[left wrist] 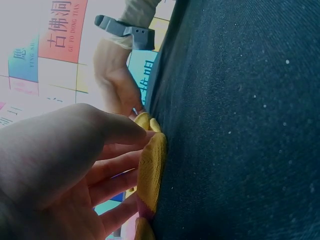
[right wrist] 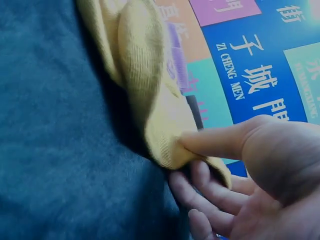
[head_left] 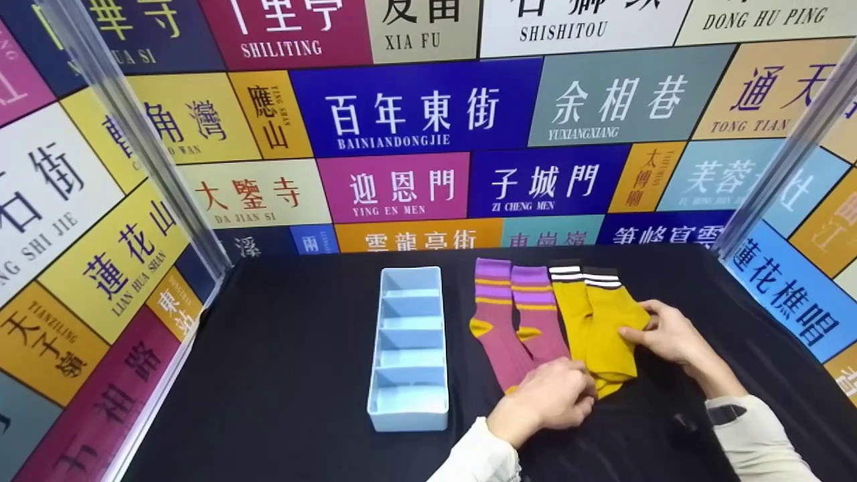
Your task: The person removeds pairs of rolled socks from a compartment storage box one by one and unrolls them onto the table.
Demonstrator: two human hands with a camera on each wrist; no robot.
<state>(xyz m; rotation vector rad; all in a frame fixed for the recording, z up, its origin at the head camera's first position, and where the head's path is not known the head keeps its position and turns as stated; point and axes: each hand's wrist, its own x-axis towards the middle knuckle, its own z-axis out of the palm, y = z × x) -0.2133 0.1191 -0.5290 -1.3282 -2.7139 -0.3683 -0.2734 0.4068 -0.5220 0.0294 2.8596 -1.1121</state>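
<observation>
Both hands pinch ribbed mustard socks

Head view: looks forward and down from above onto the black cloth-covered tabletop, at middle distance; the wall of coloured street-name signs fills the upper half of the frame.
Left wrist view: sits low beside the left hand, very near, rolled sideways so the tabletop stands as the right half of the frame.
Right wrist view: close behind the right hand, skimming the tabletop towards the signs.
Shared: all three show the mustard-yellow knitted sock; the left wrist view also catches the right hand.
</observation>
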